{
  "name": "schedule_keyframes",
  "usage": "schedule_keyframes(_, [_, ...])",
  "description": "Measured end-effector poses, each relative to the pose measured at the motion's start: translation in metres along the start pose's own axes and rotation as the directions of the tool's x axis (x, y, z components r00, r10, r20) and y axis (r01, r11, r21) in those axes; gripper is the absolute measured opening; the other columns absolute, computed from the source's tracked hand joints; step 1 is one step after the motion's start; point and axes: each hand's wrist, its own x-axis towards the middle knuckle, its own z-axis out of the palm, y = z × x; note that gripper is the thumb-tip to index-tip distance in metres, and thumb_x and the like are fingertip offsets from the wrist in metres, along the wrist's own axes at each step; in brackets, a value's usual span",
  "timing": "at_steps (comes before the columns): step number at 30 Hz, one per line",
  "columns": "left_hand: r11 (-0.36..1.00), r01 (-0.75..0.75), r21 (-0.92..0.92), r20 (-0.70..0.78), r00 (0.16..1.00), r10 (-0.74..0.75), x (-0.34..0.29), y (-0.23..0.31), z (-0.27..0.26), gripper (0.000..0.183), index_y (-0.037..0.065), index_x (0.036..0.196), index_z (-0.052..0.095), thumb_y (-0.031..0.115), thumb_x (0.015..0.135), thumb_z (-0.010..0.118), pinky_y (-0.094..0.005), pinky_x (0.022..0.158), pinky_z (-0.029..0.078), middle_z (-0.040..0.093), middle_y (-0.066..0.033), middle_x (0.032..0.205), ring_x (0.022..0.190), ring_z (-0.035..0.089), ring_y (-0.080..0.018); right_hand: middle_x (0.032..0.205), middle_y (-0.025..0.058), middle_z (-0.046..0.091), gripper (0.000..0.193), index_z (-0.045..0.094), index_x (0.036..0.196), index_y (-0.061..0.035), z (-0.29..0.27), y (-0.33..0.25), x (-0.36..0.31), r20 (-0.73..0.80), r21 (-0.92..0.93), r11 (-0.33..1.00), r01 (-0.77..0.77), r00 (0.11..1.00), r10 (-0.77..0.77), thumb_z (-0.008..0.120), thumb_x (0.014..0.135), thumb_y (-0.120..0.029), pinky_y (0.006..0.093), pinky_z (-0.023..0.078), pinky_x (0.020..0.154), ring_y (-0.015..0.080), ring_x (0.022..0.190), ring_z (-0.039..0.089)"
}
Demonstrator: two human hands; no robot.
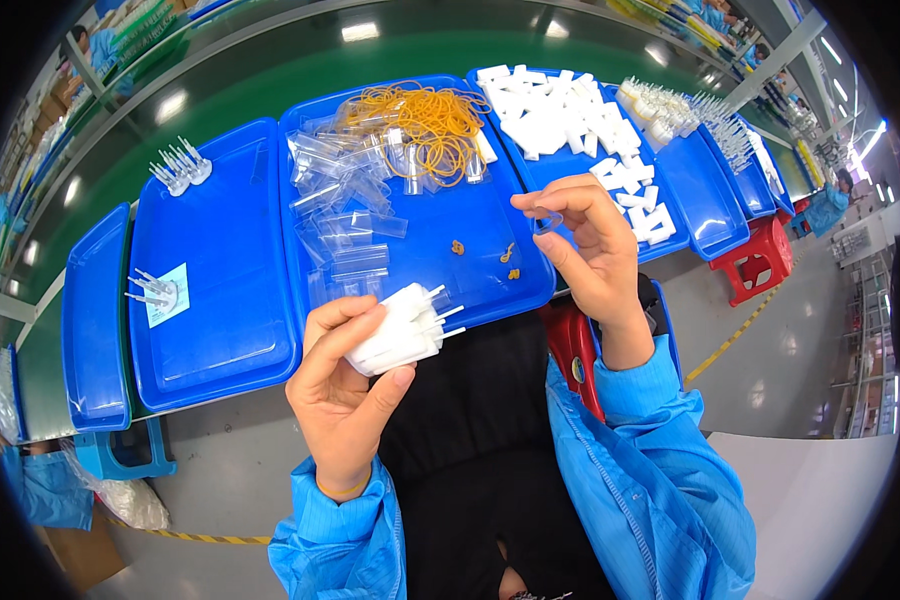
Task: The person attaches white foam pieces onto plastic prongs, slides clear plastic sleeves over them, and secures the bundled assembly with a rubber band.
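Observation:
My left hand (342,375) grips a bundle of white plastic pieces (398,335), with several thin white rods sticking out to the right. Between thumb and index finger of my right hand (592,240) is a small clear plastic sleeve (542,218), held up over the right edge of the middle blue tray (440,260). In that tray lie a pile of clear plastic sleeves (335,175) and a tangle of orange rubber bands (425,125). A few small rubber band clumps (457,247) rest apart from the pile. The two hands are apart from each other.
A blue tray (210,320) on the left bears rod clusters (182,167) and a pale paper slip (168,297). White blocks (555,115) fill a right-hand tray, with more rod pieces (720,125) beyond. A green conveyor (270,65) runs behind; a red stool (755,262) stands right.

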Motion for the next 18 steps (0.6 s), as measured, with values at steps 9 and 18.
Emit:
schedule_keyframes(9, [0.996,-0.050,0.072,-0.005,0.999,0.050,0.002,0.001,0.006,0.040,-0.005,0.118,0.064,-0.010,0.078,0.071,-0.0347,0.095,0.051,0.051,-0.0142,0.125,0.113,0.058,-0.0232,0.109,0.0120,0.055,0.025,0.066,0.104,0.0053,0.013,-0.027,-0.030,0.175,0.546,0.754,-0.364,0.930,0.323,0.063,0.082,-0.005,0.0280,0.040,0.088,0.0180,0.102,0.053])
schedule_keyframes(18, [0.984,-0.086,0.153,-0.033,0.995,0.092,0.000,-0.001,0.013,0.037,-0.003,0.115,0.067,-0.006,0.078,0.074,-0.0310,0.084,0.057,0.051,-0.0141,0.124,0.112,0.058,-0.0234,0.123,0.0180,0.056,0.025,0.066,0.104,0.0069,0.028,-0.043,-0.034,0.375,0.547,0.701,-0.457,0.883,0.283,0.063,0.081,-0.003,0.0275,0.042,0.083,0.0127,0.093,0.052])
